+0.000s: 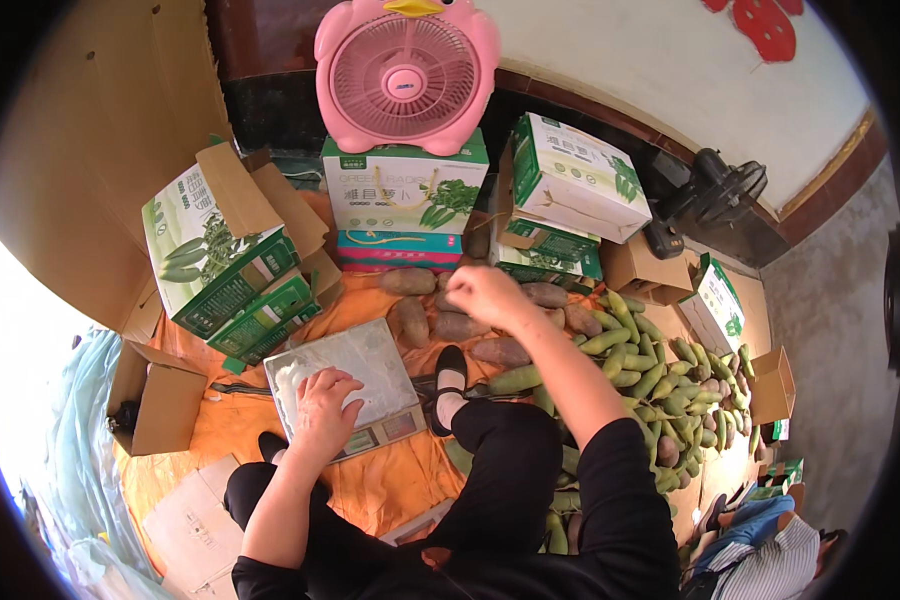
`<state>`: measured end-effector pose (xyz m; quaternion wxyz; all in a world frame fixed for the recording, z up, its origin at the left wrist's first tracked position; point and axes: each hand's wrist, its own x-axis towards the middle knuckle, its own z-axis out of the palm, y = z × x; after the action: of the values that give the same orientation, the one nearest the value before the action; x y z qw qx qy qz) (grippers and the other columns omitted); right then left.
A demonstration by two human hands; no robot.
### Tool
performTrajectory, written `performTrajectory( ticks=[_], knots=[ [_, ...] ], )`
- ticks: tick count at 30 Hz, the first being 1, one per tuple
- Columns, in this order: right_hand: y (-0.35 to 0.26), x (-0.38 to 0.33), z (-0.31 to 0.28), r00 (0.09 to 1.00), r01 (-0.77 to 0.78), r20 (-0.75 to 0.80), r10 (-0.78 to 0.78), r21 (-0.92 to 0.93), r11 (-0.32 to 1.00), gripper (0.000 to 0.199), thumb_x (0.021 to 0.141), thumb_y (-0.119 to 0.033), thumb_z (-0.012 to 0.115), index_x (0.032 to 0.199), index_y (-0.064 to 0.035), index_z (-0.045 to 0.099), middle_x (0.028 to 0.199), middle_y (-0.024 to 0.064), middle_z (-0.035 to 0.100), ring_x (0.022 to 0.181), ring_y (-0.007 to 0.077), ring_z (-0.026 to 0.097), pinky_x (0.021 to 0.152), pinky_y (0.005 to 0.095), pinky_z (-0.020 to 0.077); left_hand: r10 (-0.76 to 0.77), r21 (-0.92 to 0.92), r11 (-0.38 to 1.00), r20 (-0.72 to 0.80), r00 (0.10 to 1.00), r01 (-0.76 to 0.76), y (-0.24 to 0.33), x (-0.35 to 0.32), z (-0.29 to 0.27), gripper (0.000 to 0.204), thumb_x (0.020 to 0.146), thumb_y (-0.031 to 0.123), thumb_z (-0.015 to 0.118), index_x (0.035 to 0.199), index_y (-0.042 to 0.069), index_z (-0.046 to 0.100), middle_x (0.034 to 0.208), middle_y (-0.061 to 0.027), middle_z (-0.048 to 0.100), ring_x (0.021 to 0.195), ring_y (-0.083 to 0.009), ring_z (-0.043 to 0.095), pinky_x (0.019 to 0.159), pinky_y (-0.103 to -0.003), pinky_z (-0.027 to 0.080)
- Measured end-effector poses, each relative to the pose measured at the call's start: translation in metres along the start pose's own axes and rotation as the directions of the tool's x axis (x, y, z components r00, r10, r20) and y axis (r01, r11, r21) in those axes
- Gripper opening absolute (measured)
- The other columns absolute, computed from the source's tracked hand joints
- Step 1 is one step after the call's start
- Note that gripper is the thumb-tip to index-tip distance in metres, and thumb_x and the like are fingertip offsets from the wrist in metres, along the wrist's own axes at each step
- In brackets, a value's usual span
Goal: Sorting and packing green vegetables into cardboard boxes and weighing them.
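Observation:
My left hand (324,412) is over the flat metal plate of a scale (380,355), its fingers apart and nothing held in them. The scale lies on an orange sheet between my feet, and its display strip faces me. Beyond it, my right hand (485,295) reaches over a group of brown sweet potatoes (410,281). Its fingers are curled in, and the fingertips and anything in them are hidden. More sweet potatoes, including one (500,351) below my right wrist, lie around it. A large heap of green radishes (660,385) spreads to the right of my right forearm.
A pink fan (405,75) stands on a white-and-green carton (355,195) ahead. Printed cartons (210,240) are stacked at left, others (580,175) at right. An opened brown box (165,410) sits far left. A black fan (720,185) is near the wall. Another person (770,560) is at lower right.

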<state>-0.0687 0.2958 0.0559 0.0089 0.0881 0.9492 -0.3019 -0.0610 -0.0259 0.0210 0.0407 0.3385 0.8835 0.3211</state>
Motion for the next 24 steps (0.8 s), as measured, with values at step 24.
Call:
performTrajectory(
  ticks=[24],
  knots=[
    [0.177,0.111,-0.078,0.884,-0.444,-0.445,0.146,-0.699,0.56,0.055,0.078,-0.034,0.071,0.127,-0.0175,0.051,0.124,0.0056,0.052,0.117,0.0268,0.047,0.092,0.0502,0.0423,-0.039,-0.008,0.999,0.112,0.993,0.041,-0.001,0.019,-0.003,0.025,0.072,0.008,0.071,0.097,0.008,0.067,0.1,-0.0065,0.059,0.101,-0.0287,0.055,0.096,-0.047,0.039]
  ],
)
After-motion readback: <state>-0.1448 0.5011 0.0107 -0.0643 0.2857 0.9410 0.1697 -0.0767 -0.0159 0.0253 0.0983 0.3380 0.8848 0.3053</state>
